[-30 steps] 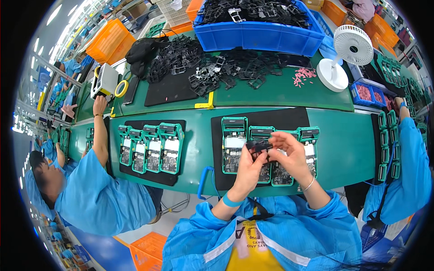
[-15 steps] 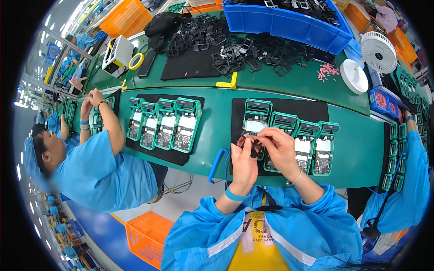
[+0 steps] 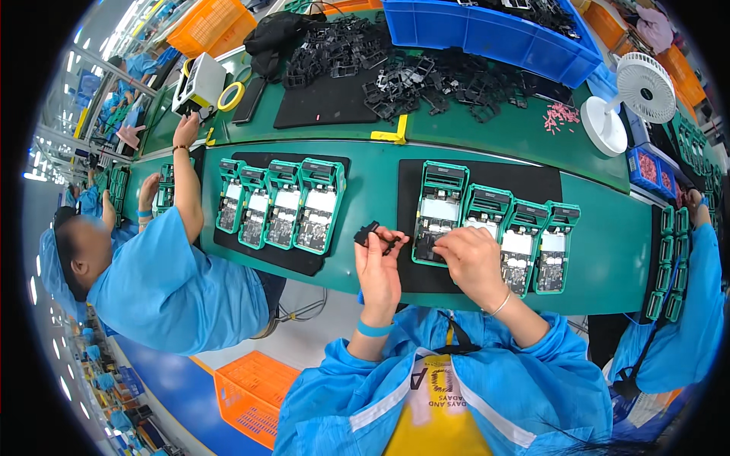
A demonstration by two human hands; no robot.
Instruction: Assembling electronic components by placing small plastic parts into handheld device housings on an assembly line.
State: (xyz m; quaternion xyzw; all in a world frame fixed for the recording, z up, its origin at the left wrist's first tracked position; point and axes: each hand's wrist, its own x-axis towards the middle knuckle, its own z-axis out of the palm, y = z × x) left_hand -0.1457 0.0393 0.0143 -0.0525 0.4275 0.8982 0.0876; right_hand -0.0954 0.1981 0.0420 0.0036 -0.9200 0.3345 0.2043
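Note:
My left hand (image 3: 378, 273) is raised just left of the black mat (image 3: 407, 277), its fingers closed round a small black plastic frame (image 3: 368, 233). My right hand (image 3: 477, 262) hovers at the lower half of the leftmost green device housing (image 3: 441, 207), thumb and fingers pinched together close to its circuit board. Whatever those fingertips hold, if anything, is too small to make out. More green housings with boards and white panels stand in a row on the mat, such as the rightmost housing (image 3: 559, 247); my right hand partly covers the second one (image 3: 487, 207).
Loose black frames (image 3: 426, 80) lie heaped beyond the mat, below a blue bin (image 3: 494, 38). Pink pieces (image 3: 561, 116) lie near a white fan (image 3: 645, 87). Another mat (image 3: 285, 254) with green housings is at left, beside a co-worker (image 3: 175, 281).
My hands, close together before, have parted: the left moved left with the black frame, the right stays over the housing. The co-worker on the left has stretched an arm toward the white box.

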